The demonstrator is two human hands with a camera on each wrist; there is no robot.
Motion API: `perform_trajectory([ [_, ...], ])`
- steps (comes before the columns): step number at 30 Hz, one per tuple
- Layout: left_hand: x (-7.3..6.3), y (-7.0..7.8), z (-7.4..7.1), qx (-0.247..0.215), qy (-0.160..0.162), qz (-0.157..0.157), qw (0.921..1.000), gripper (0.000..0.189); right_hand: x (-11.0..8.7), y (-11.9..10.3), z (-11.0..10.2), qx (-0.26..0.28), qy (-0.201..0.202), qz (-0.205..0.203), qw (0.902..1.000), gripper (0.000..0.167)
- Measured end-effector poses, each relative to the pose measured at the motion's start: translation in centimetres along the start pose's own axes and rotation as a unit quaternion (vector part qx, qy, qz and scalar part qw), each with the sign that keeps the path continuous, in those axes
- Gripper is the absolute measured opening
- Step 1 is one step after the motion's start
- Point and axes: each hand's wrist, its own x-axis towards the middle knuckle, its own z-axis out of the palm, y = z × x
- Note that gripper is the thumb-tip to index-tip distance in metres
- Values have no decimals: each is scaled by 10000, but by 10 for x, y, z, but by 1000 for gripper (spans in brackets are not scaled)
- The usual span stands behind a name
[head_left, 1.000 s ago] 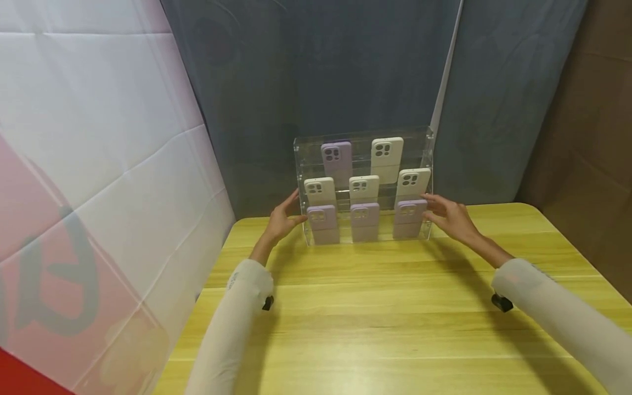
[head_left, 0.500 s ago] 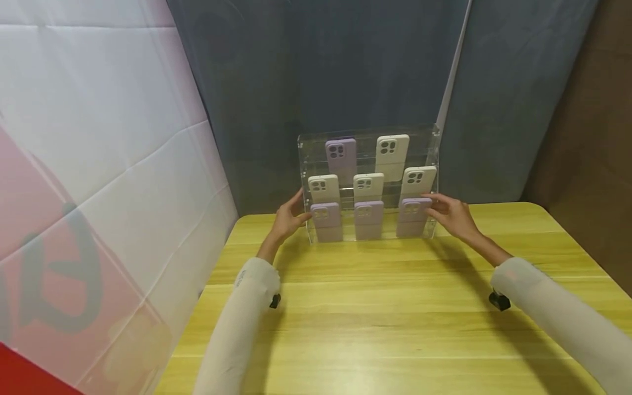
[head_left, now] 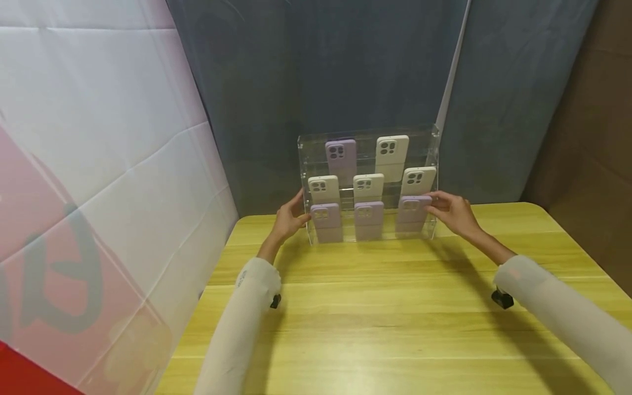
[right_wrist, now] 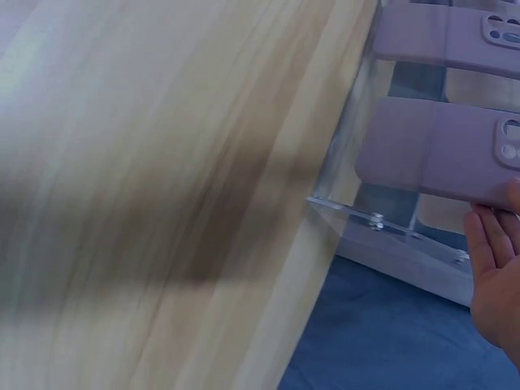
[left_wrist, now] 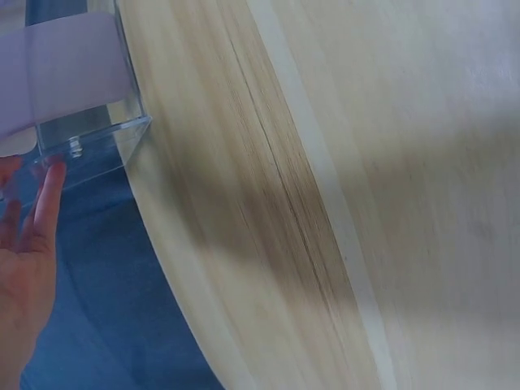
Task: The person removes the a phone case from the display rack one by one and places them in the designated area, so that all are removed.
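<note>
A clear acrylic display rack [head_left: 345, 226] stands at the table's far edge, with phone cases in three tiers. My left hand [head_left: 288, 220] grips its left side, thumb in front and fingers behind; in the left wrist view the fingers [left_wrist: 50, 191] lie along the clear side panel. At the bottom right, my right hand [head_left: 453, 213] pinches the top right edge of a purple phone case [head_left: 412, 216], which sits a little higher than the purple cases [head_left: 368, 222] beside it. The right wrist view shows this purple case [right_wrist: 431, 154] still behind the rack's front lip.
White cases [head_left: 367, 186] fill the middle tier; one purple case [head_left: 342, 159] and one white case [head_left: 391, 159] stand on top. A dark grey curtain [head_left: 375, 66] hangs right behind the wooden table [head_left: 375, 307]. A white printed sheet [head_left: 113, 109] flanks the left side.
The bottom right purple case has risen slightly, with my right hand's fingers on its edge. My left hand keeps its place on the rack. The head view has shifted a little.
</note>
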Motion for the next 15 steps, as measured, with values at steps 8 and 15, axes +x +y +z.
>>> perform_trajectory([
  [8, 1, 2, -1, -34, -94, -253, 9996, 88, 8, -17, -17, -93, 48, 145, 9998, 33],
  [15, 1, 2, -3, -145, -225, -332, 9991, 89, 14, -33, -25, -144, -35, 174, 9997, 33],
])
